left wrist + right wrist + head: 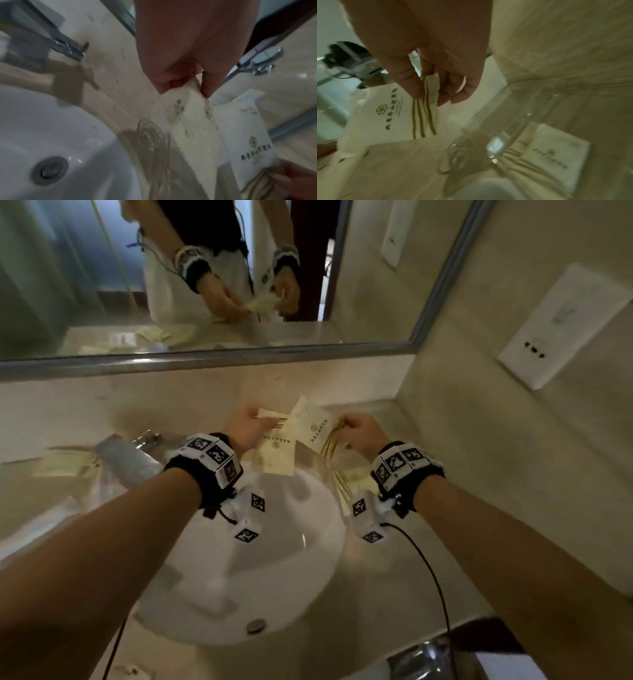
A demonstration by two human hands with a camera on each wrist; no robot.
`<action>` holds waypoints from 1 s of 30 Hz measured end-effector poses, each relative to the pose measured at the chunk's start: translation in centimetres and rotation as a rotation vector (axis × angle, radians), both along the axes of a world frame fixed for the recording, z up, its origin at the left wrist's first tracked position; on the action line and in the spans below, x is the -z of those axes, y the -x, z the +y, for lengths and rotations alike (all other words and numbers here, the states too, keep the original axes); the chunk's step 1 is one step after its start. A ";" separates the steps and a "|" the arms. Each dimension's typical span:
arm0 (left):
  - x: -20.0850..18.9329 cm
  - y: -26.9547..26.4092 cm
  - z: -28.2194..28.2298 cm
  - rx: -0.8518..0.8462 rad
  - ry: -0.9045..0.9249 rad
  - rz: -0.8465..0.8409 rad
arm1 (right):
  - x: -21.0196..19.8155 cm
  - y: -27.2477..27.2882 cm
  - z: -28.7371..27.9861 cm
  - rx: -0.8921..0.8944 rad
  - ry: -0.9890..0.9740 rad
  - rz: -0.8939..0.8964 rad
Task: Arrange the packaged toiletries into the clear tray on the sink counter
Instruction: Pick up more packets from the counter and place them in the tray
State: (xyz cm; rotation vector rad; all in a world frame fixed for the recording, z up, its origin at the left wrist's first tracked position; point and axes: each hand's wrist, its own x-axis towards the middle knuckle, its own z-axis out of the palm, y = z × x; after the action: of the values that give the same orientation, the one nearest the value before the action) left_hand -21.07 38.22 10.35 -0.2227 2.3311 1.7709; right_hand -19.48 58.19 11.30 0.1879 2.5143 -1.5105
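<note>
My left hand [262, 422] pinches the top edge of a cream packet [275, 450] with a gold logo, seen close up as left hand [193, 86] and packet [190, 128]. My right hand [344, 428] pinches the gold-striped end of a second packet [313, 422], seen close up as right hand [428, 93] and packet [382, 115]. Both packets hang above the counter behind the basin and overlap a little. The clear tray [518, 129] stands right of the basin, below my right wrist, with a striped packet [556, 151] lying in it.
The white sink basin [260, 570] with its drain [256, 626] lies under my forearms. A chrome faucet [145, 440] stands at its left, with more cream packets [65, 463] beyond. The mirror [205, 285] runs along the back; a wall with a socket plate [561, 326] closes the right.
</note>
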 end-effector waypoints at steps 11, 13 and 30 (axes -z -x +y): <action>7.3 1.5 11.4 0.168 0.091 -0.126 | 8.4 -2.4 14.9 0.240 -0.110 -0.274; 8.0 1.8 11.6 0.157 0.103 -0.138 | 9.4 -2.1 15.8 0.225 -0.199 -0.305; 11.1 3.0 15.6 0.361 0.151 -0.235 | 14.5 0.5 17.3 0.212 -0.654 -0.098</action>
State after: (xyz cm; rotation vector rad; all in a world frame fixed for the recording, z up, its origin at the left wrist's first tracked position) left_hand -24.03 53.81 -0.77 -0.0266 2.1726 1.3264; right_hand -19.96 75.45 -3.24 0.6209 2.8793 -0.6519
